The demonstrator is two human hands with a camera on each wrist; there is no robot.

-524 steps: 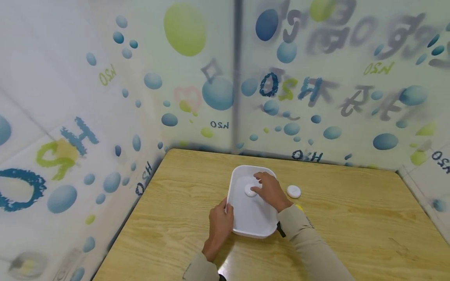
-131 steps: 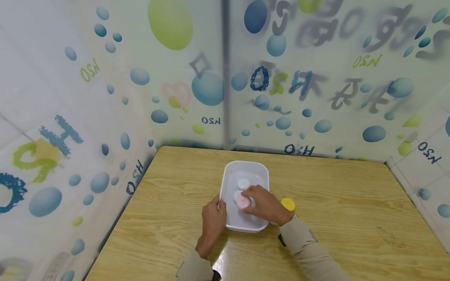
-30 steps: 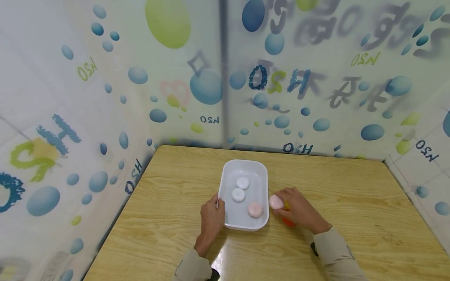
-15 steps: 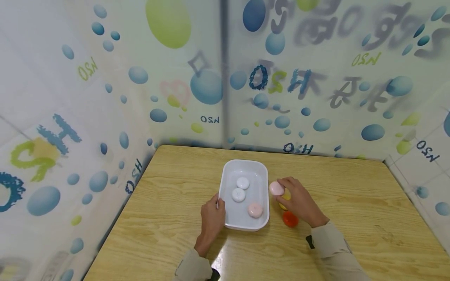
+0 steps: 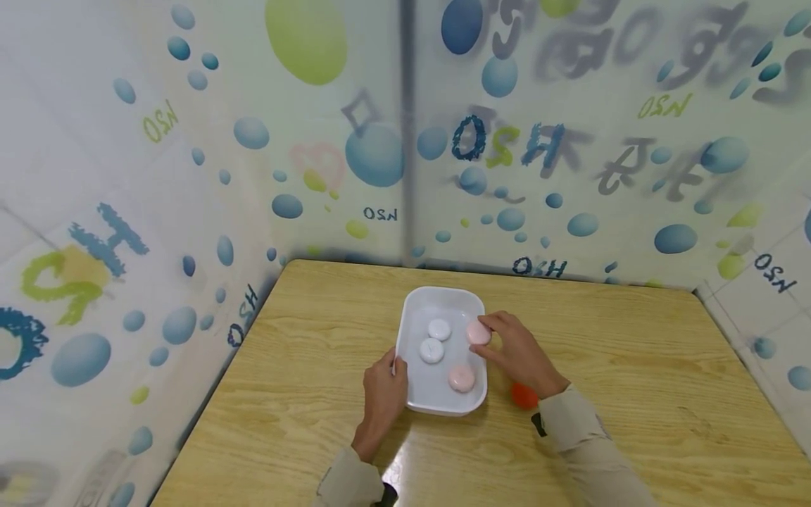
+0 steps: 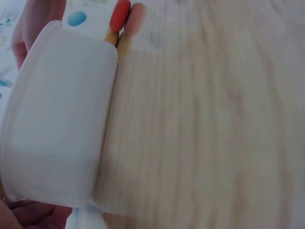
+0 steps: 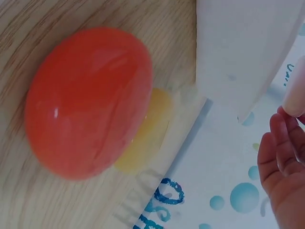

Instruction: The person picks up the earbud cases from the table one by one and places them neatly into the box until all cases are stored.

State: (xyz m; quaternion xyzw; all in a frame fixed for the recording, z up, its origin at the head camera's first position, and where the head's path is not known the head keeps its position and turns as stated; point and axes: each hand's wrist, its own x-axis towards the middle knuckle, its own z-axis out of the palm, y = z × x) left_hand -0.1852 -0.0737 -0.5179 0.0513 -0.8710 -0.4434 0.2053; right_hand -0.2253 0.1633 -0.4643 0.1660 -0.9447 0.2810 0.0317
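Observation:
My left hand (image 5: pixel 384 387) grips the left rim of a white rectangular tub (image 5: pixel 465 394), thumb over the edge and fingers against the outside. With thumb and fingertips, my right hand (image 5: pixel 522 355) pinches a smooth pink disc (image 5: pixel 477 332) over the tub's right rim. Inside lie two white discs (image 5: pixel 432 351), side by side near the middle, and a second pink disc (image 5: pixel 462 378) toward the near right corner. The right wrist view catches the held disc (image 7: pixel 296 90) only at its edge.
A glossy red disc (image 5: pixel 524 396) lies on the wooden table (image 5: pixel 304 352), right of the tub. A yellow disc (image 7: pixel 150 133) sits beside it, hidden by my right hand in the head view. Walls printed with bubbles (image 5: pixel 374 156) stand behind and at the sides.
Over the last half second my right hand carried the pink disc leftward to the tub's rim. Earlier, a second white disc and a pink one went into the tub. My left hand stayed put.

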